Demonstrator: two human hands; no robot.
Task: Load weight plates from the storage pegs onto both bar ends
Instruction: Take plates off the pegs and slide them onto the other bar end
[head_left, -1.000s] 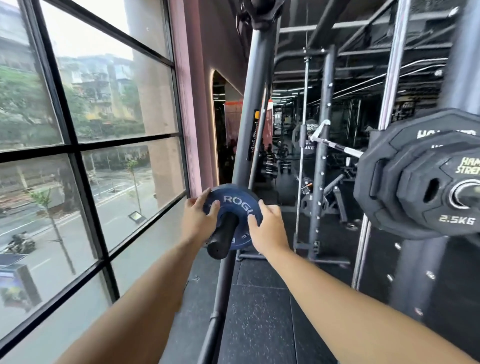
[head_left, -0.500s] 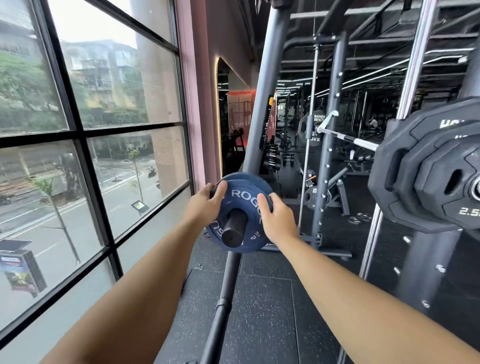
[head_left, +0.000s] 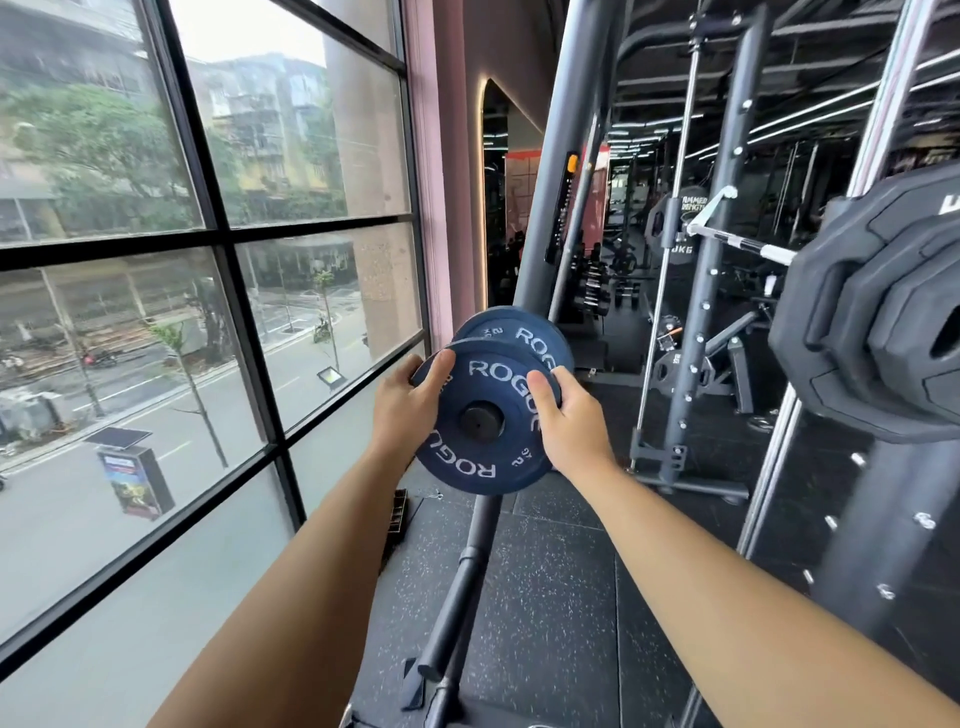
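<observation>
My left hand (head_left: 402, 410) and right hand (head_left: 569, 423), fingers (head_left: 442, 366) curled round the blue Rogue plate (head_left: 467, 467), held it mid-frame at the tip of the storage peg (head_left: 482, 422); next, I judged, slide it clear.

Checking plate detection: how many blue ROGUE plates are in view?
2. The front blue plate is gripped at its edges by the left hand and right hand. The rear blue plate sits directly behind it, partly covered. Others may be hidden behind.
</observation>
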